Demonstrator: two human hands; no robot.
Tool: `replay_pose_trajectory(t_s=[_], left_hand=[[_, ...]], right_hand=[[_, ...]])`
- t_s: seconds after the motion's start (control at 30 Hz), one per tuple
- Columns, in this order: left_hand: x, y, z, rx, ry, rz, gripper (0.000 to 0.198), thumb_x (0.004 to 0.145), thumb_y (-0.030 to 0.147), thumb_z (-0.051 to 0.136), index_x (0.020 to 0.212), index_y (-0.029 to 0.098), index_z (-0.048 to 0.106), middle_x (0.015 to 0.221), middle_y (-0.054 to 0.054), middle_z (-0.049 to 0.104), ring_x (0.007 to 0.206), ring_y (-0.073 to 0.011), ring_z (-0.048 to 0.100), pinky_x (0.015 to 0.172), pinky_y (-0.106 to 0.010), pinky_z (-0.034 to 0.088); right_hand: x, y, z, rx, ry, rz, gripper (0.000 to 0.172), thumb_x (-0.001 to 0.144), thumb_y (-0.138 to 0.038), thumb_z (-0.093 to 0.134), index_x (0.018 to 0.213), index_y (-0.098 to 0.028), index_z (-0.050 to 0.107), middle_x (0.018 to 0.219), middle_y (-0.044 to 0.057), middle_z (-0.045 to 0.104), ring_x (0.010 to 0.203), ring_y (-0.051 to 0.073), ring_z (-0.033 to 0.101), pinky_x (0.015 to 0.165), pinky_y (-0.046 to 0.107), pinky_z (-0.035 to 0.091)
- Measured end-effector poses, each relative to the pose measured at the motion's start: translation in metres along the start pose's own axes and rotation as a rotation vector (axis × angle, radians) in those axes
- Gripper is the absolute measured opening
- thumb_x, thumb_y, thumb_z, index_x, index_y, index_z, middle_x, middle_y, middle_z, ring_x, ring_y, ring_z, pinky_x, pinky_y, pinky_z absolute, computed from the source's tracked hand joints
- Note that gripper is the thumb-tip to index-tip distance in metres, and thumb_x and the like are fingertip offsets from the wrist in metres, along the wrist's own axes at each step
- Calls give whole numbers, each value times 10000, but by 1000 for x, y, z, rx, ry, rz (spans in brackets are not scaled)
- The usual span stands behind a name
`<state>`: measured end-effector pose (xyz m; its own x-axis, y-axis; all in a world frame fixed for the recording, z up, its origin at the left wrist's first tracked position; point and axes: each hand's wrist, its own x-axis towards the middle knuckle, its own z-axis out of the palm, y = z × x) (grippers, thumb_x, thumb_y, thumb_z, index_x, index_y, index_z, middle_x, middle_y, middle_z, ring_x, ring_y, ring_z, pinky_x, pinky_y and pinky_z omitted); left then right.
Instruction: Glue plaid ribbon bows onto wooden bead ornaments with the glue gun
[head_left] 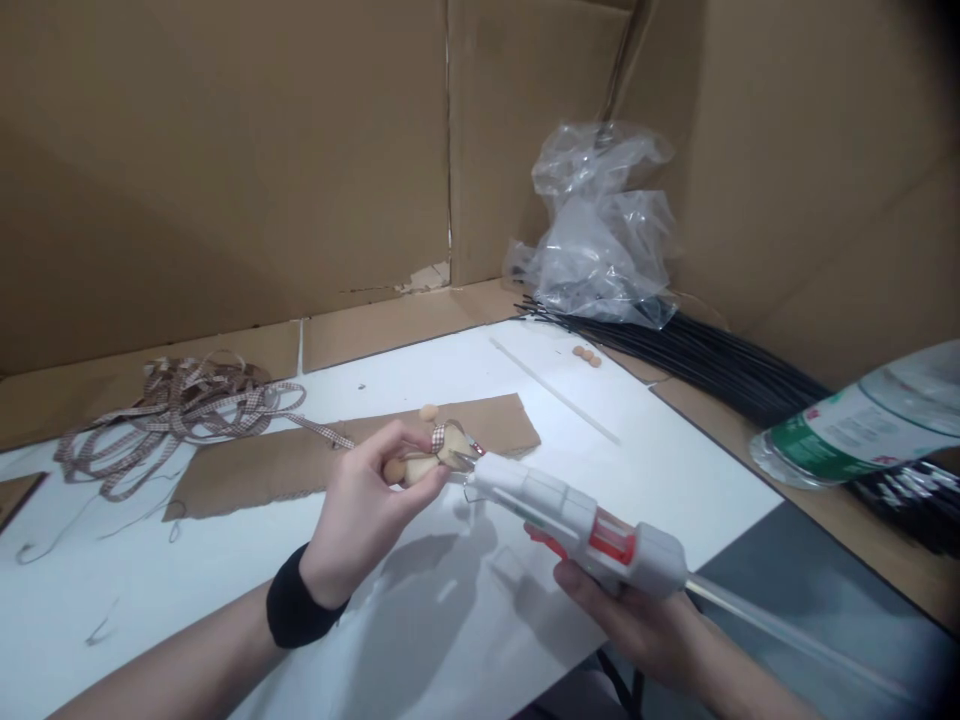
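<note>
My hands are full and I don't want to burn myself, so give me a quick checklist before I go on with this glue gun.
1. Left hand gripping the small beige piece: ok.
2. Right hand around the glue gun: ok.
3. Glue stick loaded: ok, a length sticks out the back.
4. Left thumb well clear of the nozzle: not ok, it looks close.
5. Ribbon coil away from the nozzle: ok, it lies off to the left.
6. Nozzle hot: cannot tell.
</note>
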<state>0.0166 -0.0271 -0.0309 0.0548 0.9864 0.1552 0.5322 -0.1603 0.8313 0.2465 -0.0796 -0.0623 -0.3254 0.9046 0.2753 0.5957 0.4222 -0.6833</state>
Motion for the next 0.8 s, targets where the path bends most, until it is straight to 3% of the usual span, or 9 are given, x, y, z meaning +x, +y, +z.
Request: replay_pose_trajectory(t_s=[0.27,0.8], left_hand=[[-2,0,0,-12,7,-12,139,674,255,615,790,183,586,722,-8,647,602,-150,604,493,-222,448],[-2,0,2,73,14,-47,173,681,298,619,792,177,565,775,-29,651,634,-148,591,539,-231,448]], right_hand=[[5,-1,6,54,-50,-80,186,792,-203,487,953,-206,579,818,44,655,750,202,635,504,261,526],[8,-7,3,35,-32,-84,107,805,-220,457,850,-204,553,717,24,619,627,167,607,475,248,503]])
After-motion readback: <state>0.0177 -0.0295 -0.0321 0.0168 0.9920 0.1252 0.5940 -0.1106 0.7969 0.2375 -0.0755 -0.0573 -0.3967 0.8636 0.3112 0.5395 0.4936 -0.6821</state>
